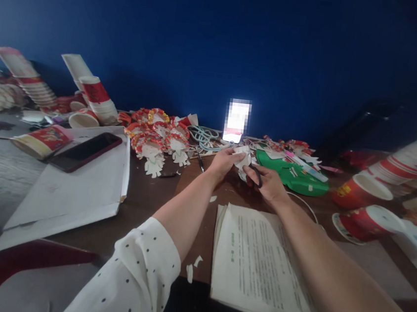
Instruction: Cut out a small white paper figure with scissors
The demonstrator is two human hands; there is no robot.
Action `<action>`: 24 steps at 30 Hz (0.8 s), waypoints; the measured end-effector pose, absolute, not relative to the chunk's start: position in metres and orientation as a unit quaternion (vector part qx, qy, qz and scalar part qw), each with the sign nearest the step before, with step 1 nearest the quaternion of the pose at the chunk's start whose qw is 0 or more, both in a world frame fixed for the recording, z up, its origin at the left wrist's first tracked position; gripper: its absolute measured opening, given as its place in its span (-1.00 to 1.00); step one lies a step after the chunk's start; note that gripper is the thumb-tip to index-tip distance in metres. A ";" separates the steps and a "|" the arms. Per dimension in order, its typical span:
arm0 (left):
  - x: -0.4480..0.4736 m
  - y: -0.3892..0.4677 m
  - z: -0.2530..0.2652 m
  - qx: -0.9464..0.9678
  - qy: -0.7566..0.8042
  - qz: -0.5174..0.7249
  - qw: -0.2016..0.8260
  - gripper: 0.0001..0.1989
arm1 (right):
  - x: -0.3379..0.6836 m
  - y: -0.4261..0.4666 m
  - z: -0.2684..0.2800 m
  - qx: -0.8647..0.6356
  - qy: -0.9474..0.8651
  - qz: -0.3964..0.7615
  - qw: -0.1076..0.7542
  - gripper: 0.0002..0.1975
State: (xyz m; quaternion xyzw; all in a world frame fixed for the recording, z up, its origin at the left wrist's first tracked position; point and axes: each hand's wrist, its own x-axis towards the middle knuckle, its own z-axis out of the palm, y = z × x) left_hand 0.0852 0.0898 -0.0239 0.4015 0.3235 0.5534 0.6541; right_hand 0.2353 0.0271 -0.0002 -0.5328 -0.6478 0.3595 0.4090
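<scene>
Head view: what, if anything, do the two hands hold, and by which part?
The left hand pinches the white paper near its left edge; the right hand holds the scissors by their dark handles.

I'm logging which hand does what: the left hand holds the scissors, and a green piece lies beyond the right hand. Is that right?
Not quite: the head view shows the scissors in the right hand, not the left hand. A green piece does lie beyond the right hand.
</scene>
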 end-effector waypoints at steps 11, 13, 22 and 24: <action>0.087 0.083 -0.017 0.399 0.341 0.547 0.652 -0.73 | 0.234 0.027 -0.007 -0.537 -0.603 0.425 0.409 -0.50; 0.086 0.082 -0.015 0.396 0.338 0.546 0.656 -0.71 | 0.234 0.027 -0.007 -0.539 -0.589 0.438 0.414 -0.49; 0.084 0.082 -0.016 0.407 0.322 0.536 0.666 -0.68 | 0.235 0.027 -0.007 -0.539 -0.579 0.447 0.418 -0.48; 0.084 0.083 -0.017 0.410 0.324 0.535 0.664 -0.68 | 0.235 0.027 -0.006 -0.536 -0.587 0.442 0.416 -0.48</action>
